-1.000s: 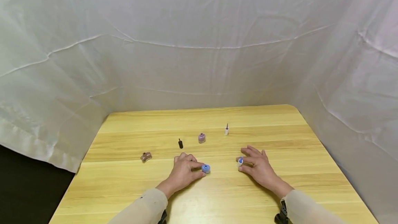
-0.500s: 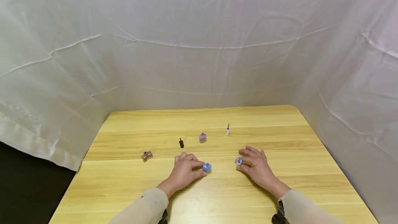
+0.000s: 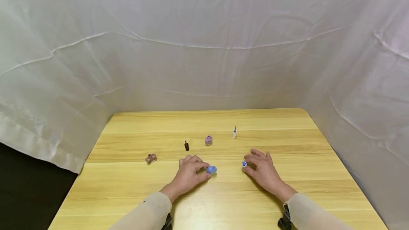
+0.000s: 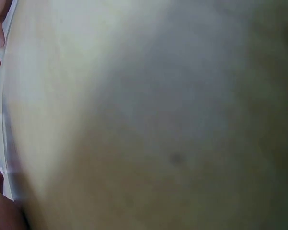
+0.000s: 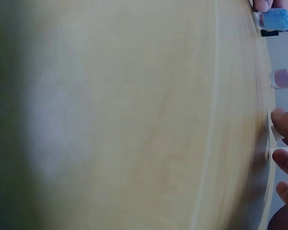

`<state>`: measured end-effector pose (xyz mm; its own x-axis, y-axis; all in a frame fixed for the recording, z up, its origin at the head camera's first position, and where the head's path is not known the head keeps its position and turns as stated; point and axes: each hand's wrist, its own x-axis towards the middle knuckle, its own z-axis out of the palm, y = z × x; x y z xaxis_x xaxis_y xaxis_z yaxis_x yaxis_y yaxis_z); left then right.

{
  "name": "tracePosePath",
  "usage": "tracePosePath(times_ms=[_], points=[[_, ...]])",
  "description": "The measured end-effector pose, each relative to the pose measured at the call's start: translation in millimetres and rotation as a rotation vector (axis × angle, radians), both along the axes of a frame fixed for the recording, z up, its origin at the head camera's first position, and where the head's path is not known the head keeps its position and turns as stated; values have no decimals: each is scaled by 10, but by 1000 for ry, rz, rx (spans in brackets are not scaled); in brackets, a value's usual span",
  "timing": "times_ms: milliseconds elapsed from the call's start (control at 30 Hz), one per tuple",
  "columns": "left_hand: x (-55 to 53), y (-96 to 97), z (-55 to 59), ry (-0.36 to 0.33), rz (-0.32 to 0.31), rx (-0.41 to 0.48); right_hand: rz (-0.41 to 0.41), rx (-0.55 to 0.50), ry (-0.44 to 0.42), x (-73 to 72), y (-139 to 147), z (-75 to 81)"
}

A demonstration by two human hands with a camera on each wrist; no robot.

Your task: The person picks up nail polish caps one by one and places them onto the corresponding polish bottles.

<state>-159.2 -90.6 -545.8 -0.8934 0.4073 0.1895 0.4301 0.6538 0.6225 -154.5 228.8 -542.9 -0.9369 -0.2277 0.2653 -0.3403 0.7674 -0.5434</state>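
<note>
My left hand [image 3: 189, 176] pinches a blue nail polish bottle [image 3: 212, 170] between thumb and forefinger, its open neck leaning to the right. In the right wrist view the same bottle [image 5: 276, 20] appears at the upper right corner with fingertips on it. A short way to the right, my right hand [image 3: 264, 174] pinches a white nail polish cap [image 3: 244, 164], its blue-coated brush side turned up. Bottle and cap are apart, with wooden tabletop between them. The left wrist view catches only parts of fingers along its left edge.
Beyond the hands, an uncapped purple bottle [image 3: 208, 140] stands between a black brush cap [image 3: 186, 146] and a white brush cap [image 3: 234, 132]. A brown star-like bottle [image 3: 151, 158] sits to the left on the wooden table [image 3: 127, 194]. Pale cloth [image 3: 204, 70] hangs around the table.
The right hand has shifted slightly left with the cap, narrowing the gap to the bottle. In the left hand, the blue bottle has tipped from upright toward the right.
</note>
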Motion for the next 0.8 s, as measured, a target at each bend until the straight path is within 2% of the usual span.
tracePosePath(times_ms=[300, 533, 667, 800], points=[[17, -8, 13, -37, 7, 36, 0, 80, 20, -28, -76, 109], [18, 0, 28, -24, 10, 46, 17, 87, 100, -28, -90, 112], [33, 3, 46, 35, 9, 2, 25, 96, 139, -29, -97, 109], [35, 9, 59, 132, 10, -75, 37, 95, 175, -29, -104, 115]])
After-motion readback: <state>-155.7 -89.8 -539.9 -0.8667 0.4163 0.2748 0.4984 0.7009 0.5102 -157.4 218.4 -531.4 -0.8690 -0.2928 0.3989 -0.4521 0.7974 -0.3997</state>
